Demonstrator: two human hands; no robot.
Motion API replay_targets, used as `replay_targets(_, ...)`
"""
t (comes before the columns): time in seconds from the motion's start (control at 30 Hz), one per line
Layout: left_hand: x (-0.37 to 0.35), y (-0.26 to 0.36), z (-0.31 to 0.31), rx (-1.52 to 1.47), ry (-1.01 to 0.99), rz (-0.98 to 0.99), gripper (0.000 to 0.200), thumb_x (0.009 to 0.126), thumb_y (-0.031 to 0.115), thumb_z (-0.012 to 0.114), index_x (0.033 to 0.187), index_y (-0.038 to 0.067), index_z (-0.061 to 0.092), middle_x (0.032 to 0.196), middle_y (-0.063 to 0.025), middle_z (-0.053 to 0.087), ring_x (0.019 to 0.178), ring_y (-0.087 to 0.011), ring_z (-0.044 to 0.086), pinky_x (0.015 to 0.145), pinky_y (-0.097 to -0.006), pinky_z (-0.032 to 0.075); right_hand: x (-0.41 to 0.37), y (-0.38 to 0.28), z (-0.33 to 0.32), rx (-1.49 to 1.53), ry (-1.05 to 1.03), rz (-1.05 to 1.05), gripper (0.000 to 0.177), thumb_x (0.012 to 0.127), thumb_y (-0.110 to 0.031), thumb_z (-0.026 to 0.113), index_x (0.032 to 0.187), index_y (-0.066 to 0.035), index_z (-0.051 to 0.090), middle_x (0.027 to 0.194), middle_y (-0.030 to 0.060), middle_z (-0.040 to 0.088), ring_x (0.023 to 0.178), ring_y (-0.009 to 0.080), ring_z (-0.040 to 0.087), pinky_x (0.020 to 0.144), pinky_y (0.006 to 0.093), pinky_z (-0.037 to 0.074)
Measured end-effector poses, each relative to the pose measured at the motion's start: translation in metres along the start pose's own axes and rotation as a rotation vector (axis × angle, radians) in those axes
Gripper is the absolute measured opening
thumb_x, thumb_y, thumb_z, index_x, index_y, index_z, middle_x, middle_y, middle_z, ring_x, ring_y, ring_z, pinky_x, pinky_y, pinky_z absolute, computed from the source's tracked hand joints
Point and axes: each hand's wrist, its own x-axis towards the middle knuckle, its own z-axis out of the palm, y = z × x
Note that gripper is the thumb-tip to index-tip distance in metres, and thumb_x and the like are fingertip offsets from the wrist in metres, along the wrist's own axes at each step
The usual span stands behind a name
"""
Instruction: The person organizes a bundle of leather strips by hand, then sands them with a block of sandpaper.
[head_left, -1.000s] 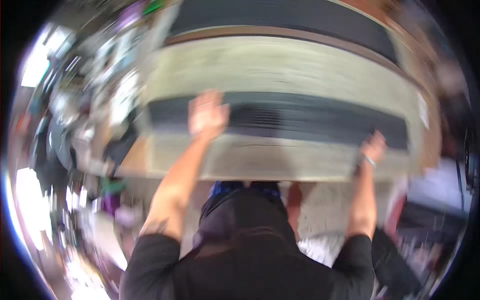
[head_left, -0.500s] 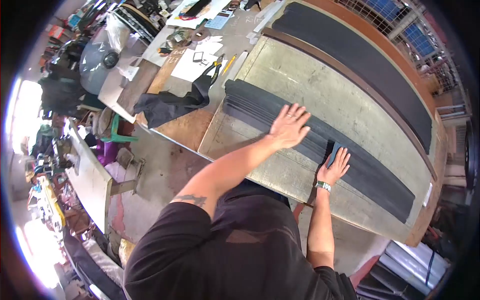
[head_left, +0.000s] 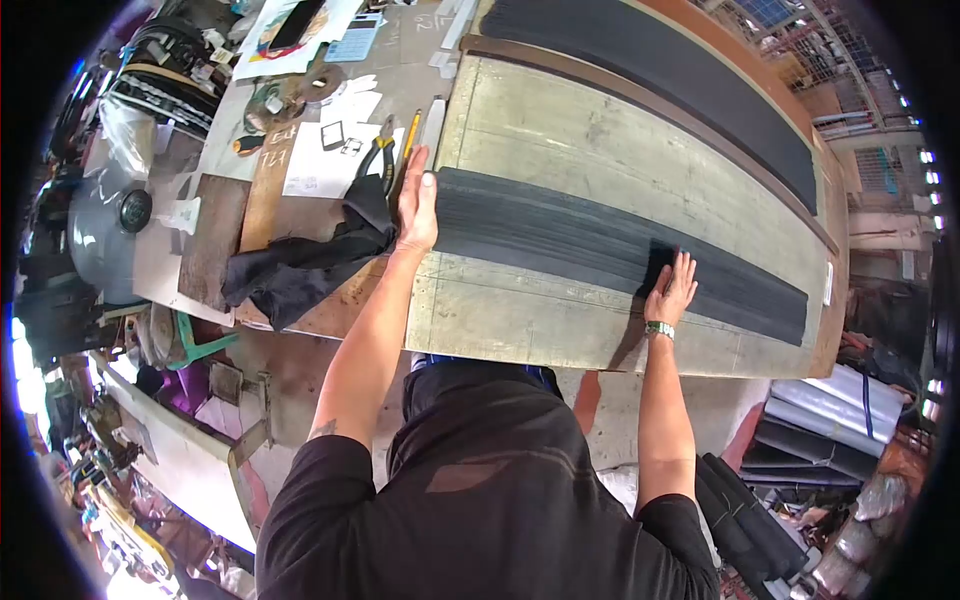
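A long stack of dark grey-black strips (head_left: 570,235), of sheet or fabric I cannot identify, lies lengthwise on the metal-topped board. My left hand (head_left: 417,205) stands on edge at the stack's left end, fingers stretched out and held together, palm facing the strips. Toward the right part of the stack, my right hand (head_left: 673,290) rests flat with fingers extended, a dark shadow beside it. Just left of my left hand is a crumpled black cloth (head_left: 300,265), with yellow-and-black pliers (head_left: 378,158) above it.
A brown bar (head_left: 650,105) crosses the board (head_left: 520,325) beyond the strips, with a wide dark panel (head_left: 680,90) behind it. Paper (head_left: 312,178), a yellow pencil (head_left: 412,132) and a calculator (head_left: 354,38) lie at left. Rolls (head_left: 830,415) sit at lower right.
My left hand has moved off the top of the strips to their left end. My right hand stays on the right part. The strips' left ends look more even, and the view has shifted.
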Motion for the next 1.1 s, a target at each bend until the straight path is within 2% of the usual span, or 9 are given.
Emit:
replay_targets(0.13, -0.004, 0.026, 0.003, 0.142, -0.189, 0.058, 0.061, 0.110, 0.037, 0.049, 0.156, -0.003, 0.045, 0.166, -0.0277, 0.036, 0.156, -0.0398, 0.032, 0.127, -0.0447, 0.025, 0.009, -0.010, -0.003, -0.015, -0.030, -0.017, 0.051, 0.107, -0.017, 0.056, 0.158, -0.015, 0.048, 0.167, 0.0090, 0.043, 0.158, 0.0285, 0.032, 0.128, 0.0544, 0.021)
replay_targets(0.57, -0.003, 0.022, 0.015, 0.254, -0.186, 0.082, 0.070, 0.109, 0.047, 0.045, 0.156, -0.005, 0.044, 0.166, -0.0313, 0.033, 0.156, -0.0425, 0.033, 0.126, -0.0463, 0.026, 0.007, -0.004, 0.011, -0.042, -0.042, -0.013, 0.070, 0.096, -0.011, 0.064, 0.162, -0.015, 0.041, 0.170, 0.0084, 0.037, 0.160, 0.0284, 0.029, 0.128, 0.0547, 0.021)
replay_targets(0.77, -0.024, 0.044, 0.063, 0.149, -0.163, 0.007, 0.068, 0.110, 0.046, 0.043, 0.154, -0.005, 0.047, 0.166, -0.0284, 0.036, 0.155, -0.0403, 0.035, 0.126, -0.0450, 0.027, 0.030, 0.051, 0.007, -0.026, -0.017, -0.012, 0.065, 0.099, -0.018, 0.064, 0.161, -0.019, 0.043, 0.168, 0.0052, 0.041, 0.156, 0.0307, 0.036, 0.126, 0.0550, 0.026)
replay_targets(0.9, -0.030, 0.051, 0.104, 0.134, -0.208, -0.001, 0.061, 0.112, 0.041, 0.041, 0.152, -0.004, 0.051, 0.167, -0.0228, 0.038, 0.155, -0.0389, 0.036, 0.126, -0.0441, 0.029, 0.045, 0.110, -0.016, -0.101, -0.202, 0.066, 0.060, 0.103, -0.023, 0.060, 0.161, -0.024, 0.044, 0.169, 0.0018, 0.040, 0.159, 0.0292, 0.030, 0.126, 0.0568, 0.025)
replay_targets(0.93, -0.036, 0.058, 0.114, 0.168, -0.245, -0.063, 0.055, 0.112, 0.037, 0.040, 0.152, 0.001, 0.054, 0.167, -0.0144, 0.041, 0.155, -0.0372, 0.035, 0.126, -0.0436, 0.029, 0.047, 0.125, -0.020, -0.136, -0.204, 0.114, 0.058, 0.104, -0.024, 0.060, 0.160, -0.024, 0.045, 0.169, 0.0015, 0.040, 0.159, 0.0287, 0.029, 0.125, 0.0573, 0.025)
replay_targets(0.97, -0.039, 0.055, 0.120, 0.362, -0.307, -0.013, 0.054, 0.112, 0.037, 0.040, 0.151, 0.002, 0.055, 0.167, -0.0122, 0.042, 0.156, -0.0363, 0.034, 0.127, -0.0432, 0.029, 0.047, 0.140, -0.023, -0.169, -0.209, 0.162, 0.057, 0.105, -0.025, 0.059, 0.160, -0.025, 0.046, 0.169, 0.0012, 0.040, 0.160, 0.0283, 0.027, 0.125, 0.0579, 0.026)
replay_targets(1.03, -0.034, 0.043, 0.123, 0.756, -0.414, 0.114, 0.051, 0.113, 0.036, 0.040, 0.150, 0.006, 0.057, 0.166, -0.0077, 0.043, 0.157, -0.0344, 0.032, 0.127, -0.0424, 0.029, 0.051, 0.124, -0.010, -0.185, -0.171, 0.300, 0.056, 0.096, -0.024, 0.065, 0.152, -0.022, 0.055, 0.163, 0.0056, 0.047, 0.153, 0.0299, 0.038, 0.119, 0.0627, 0.033)
replay_targets(1.07, -0.034, 0.042, 0.124, 0.810, -0.452, 0.107, 0.051, 0.112, 0.036, 0.041, 0.155, 0.010, 0.052, 0.168, -0.0053, 0.040, 0.159, -0.0345, 0.027, 0.129, -0.0463, 0.026, 0.057, 0.078, -0.025, -0.054, -0.290, 0.257, 0.058, 0.093, -0.022, 0.068, 0.150, -0.019, 0.056, 0.160, 0.0117, 0.049, 0.147, 0.0340, 0.043, 0.117, 0.0644, 0.036)
replay_targets(1.1, -0.034, 0.048, 0.126, 0.973, -0.471, 0.128, 0.052, 0.112, 0.036, 0.041, 0.157, 0.011, 0.049, 0.169, -0.0053, 0.038, 0.159, -0.0354, 0.026, 0.129, -0.0486, 0.024, 0.046, 0.018, -0.027, -0.029, -0.245, 0.154, 0.062, 0.087, -0.017, 0.070, 0.148, -0.015, 0.057, 0.159, 0.0165, 0.048, 0.149, 0.0387, 0.042, 0.119, 0.0653, 0.032)
